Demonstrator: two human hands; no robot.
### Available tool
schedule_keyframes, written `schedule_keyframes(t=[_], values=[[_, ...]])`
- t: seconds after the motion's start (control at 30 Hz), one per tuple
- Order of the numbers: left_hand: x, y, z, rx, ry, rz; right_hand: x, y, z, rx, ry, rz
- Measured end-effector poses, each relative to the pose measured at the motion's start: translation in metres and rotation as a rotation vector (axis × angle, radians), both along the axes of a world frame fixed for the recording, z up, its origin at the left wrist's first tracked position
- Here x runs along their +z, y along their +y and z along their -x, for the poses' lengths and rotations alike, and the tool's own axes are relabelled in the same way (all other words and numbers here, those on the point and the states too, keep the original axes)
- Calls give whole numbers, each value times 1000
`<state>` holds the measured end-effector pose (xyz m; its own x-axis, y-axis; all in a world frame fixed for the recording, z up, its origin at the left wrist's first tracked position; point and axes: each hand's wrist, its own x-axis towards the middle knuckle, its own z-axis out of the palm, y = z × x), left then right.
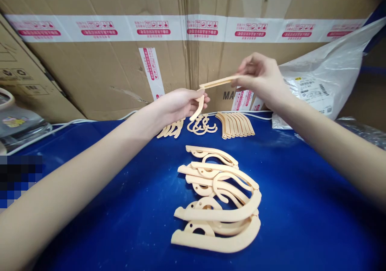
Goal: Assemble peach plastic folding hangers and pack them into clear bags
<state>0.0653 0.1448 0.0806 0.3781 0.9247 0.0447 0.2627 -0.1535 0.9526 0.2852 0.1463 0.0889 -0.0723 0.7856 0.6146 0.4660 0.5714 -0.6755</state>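
Observation:
My left hand (188,102) is closed on a cream plastic hanger piece (198,109), whose curved end hangs below the fingers. Between the thumb and fingers of my right hand (261,74) is the end of a straight, channelled hanger arm (218,81). The arm's other end meets my left thumb; whether the two pieces are joined there, I cannot tell. Both hands are raised above the back of the blue table. Beneath them lie loose hanger hooks (202,126), a row of hanger arms (237,125) and several curved hanger pieces (172,128).
Folded hangers (220,212) lie in an overlapping pile on the blue tabletop (301,206). Cardboard boxes (120,66) wall off the back. A white cable (90,120) runs along the rear edge. At right is a plastic bag (325,78); a clear container (21,118) stands left.

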Motion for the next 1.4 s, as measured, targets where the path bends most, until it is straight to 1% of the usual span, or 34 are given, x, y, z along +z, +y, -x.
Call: schedule_keyframes(t=[0.1,0.13,0.17,0.23,0.3,0.37,0.47,0.53,0.6,0.67,0.7,0.77,0.87,0.93,1.03,1.1,1.2,1.33,1.4], values=[[4,-6,-2,26,-7,-3,-2,-10,6,-192,-650,-157],[4,-8,-2,18,7,7,-4,-12,10,-243,-813,-197],[5,-11,-3,8,24,18,-7,-14,13,-268,-924,-223],[6,-14,-3,0,50,26,-15,-17,22,-261,-1025,-255],[5,-17,-4,25,64,5,-22,-19,30,-230,-1020,-253],[3,-17,-5,85,97,-41,-28,-22,37,-179,-930,-203],[-4,-15,-7,180,182,-121,-31,-24,47,-46,-688,-30],[-8,-13,-7,225,243,-178,-31,-24,51,24,-506,132],[-11,-11,-5,268,307,-264,-30,-19,50,45,-374,279],[-12,-7,-1,300,369,-332,-30,-10,44,26,-310,360],[-12,-4,2,307,400,-342,-30,-5,38,2,-304,363],[-14,3,11,300,474,-310,-29,7,24,-80,-295,317],[-18,14,28,274,596,-267,-27,19,1,-222,-307,197],[-24,21,42,270,666,-294,-28,19,-10,-313,-399,121],[-33,30,60,276,756,-351,-33,7,-19,-394,-601,8],[-40,33,67,290,814,-385,-40,-3,-21,-386,-736,-84],[-47,31,69,321,881,-449,-53,-15,-22,-303,-924,-168],[-47,16,60,338,915,-572,-67,-19,-26,-217,-1004,-146],[-44,5,52,297,902,-611,-71,-19,-28,-180,-1007,-134]])
